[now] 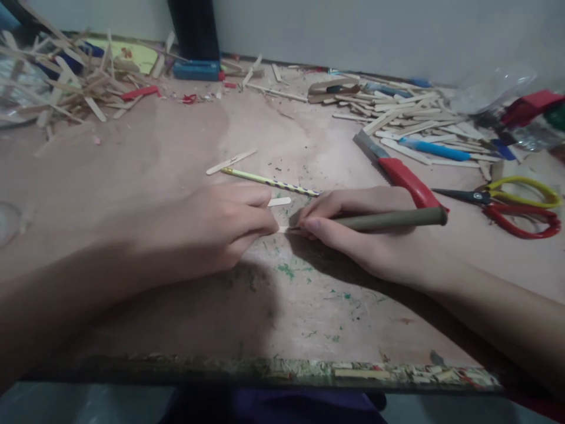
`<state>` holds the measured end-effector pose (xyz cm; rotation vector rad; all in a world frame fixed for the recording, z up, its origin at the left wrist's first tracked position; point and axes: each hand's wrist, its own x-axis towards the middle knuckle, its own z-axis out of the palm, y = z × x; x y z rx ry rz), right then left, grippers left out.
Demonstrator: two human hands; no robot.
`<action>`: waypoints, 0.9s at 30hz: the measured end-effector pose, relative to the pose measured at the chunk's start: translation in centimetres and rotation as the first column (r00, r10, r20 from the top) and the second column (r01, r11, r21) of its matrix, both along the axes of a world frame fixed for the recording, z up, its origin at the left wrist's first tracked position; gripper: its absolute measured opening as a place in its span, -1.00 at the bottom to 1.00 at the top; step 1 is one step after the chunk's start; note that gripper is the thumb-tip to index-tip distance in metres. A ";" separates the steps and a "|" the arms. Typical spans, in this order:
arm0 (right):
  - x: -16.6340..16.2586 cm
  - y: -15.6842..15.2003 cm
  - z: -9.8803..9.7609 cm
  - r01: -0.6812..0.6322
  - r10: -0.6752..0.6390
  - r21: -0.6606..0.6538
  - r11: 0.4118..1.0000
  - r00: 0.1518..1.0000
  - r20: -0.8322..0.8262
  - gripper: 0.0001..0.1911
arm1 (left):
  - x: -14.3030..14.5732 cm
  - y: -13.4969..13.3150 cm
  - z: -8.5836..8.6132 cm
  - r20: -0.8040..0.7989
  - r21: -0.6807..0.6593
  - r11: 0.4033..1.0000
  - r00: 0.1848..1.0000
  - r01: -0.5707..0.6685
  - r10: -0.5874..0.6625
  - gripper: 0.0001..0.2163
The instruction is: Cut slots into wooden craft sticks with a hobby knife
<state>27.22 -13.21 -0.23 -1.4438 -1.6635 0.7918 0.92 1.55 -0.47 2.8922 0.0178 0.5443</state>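
Note:
My left hand [220, 227] lies on the table with its fingers pinched on a small pale wooden stick piece [283, 229], most of it hidden under the fingers. My right hand [353, 232] is closed round a dull green-brown handled tool [388, 219], its tip touching that stick piece. Another short stick end [279, 202] pokes out just beyond my left fingers. A yellow striped pencil [269, 181] lies right behind both hands.
A red-handled knife [399, 174] and yellow-and-red scissors [516, 203] lie to the right. Heaps of craft sticks [410, 118] sit at the back right and back left [66, 82]. A blue box [196, 70] stands at the back. The table's worn front edge [282, 371] is near.

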 end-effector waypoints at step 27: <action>-0.1 -0.3 1.6 -0.051 0.032 -0.225 0.973 0.996 -0.088 -0.79 | -1.4 -3.6 -0.5 0.003 -0.294 0.951 0.995 0.095 -0.099 -0.71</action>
